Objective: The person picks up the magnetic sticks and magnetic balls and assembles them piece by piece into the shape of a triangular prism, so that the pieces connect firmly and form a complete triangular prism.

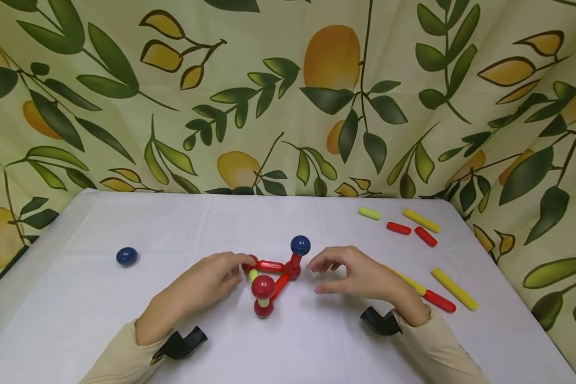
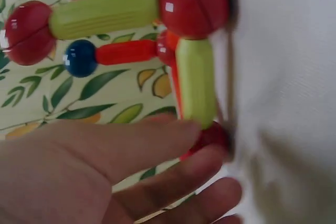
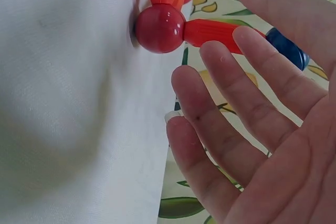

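Observation:
On the table stands a triangle of red balls joined by two red rods [image 1: 271, 266] and a light green rod [image 1: 253, 276]. From its front corner a short light green rod [image 2: 105, 14] rises to a red ball [image 1: 263, 287]. At its right corner a red rod [image 3: 218, 34] stands upright, topped by a blue ball [image 1: 300, 245]. My left hand [image 1: 206, 282] pinches the red ball [image 2: 214, 137] at the left corner between thumb and forefinger. Just right of the triangle, my right hand [image 1: 355, 273] holds nothing, its fingers spread and slightly bent.
A loose blue ball [image 1: 127, 256] lies at the left. Several short rods, including a light green rod [image 1: 369, 213] and a red rod [image 1: 399, 228], lie at the back right. Near the right forearm are a yellow rod [image 1: 455, 288] and another red rod [image 1: 439, 301]. A patterned curtain [image 1: 269, 106] hangs behind the table.

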A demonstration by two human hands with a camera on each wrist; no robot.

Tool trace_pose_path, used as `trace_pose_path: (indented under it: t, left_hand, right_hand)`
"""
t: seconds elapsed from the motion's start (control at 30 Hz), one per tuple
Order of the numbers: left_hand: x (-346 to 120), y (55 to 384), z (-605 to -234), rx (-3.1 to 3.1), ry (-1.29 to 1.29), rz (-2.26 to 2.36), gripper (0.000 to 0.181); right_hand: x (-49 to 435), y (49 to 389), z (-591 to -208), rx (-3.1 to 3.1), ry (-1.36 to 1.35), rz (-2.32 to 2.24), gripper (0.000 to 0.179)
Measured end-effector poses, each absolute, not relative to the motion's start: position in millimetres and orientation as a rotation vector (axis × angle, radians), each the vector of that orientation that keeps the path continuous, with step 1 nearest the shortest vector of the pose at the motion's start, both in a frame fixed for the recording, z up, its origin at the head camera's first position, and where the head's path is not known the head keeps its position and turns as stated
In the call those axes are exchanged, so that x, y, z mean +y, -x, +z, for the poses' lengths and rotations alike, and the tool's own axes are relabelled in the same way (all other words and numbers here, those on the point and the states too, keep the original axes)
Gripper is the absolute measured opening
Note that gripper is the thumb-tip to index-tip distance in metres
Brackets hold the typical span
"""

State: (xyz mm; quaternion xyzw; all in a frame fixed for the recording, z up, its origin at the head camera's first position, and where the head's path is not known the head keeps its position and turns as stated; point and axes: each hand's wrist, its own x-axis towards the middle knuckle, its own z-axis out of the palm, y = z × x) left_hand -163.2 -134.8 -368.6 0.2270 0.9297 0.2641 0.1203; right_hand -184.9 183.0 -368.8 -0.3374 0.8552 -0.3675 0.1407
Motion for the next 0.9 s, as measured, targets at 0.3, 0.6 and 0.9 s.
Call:
trace_pose_path:
  t: [0.3, 0.6, 0.9]
  left_hand:
    - [-130, 160, -370, 2.303, -0.849, 0.956, 0.028]
    - [-116, 154, -381, 2.443, -0.818, 0.953, 0.04]
    - [-117, 157, -384, 2.508, -0.794, 0.924, 0.039]
  right_hand:
    - [171, 184, -375, 2.602, 0.86, -1.13, 0.034]
    - [150, 179, -385, 2.686, 0.767, -1.218, 0.024]
    - [147, 177, -388, 2.741, 0.725, -1.216, 0.021]
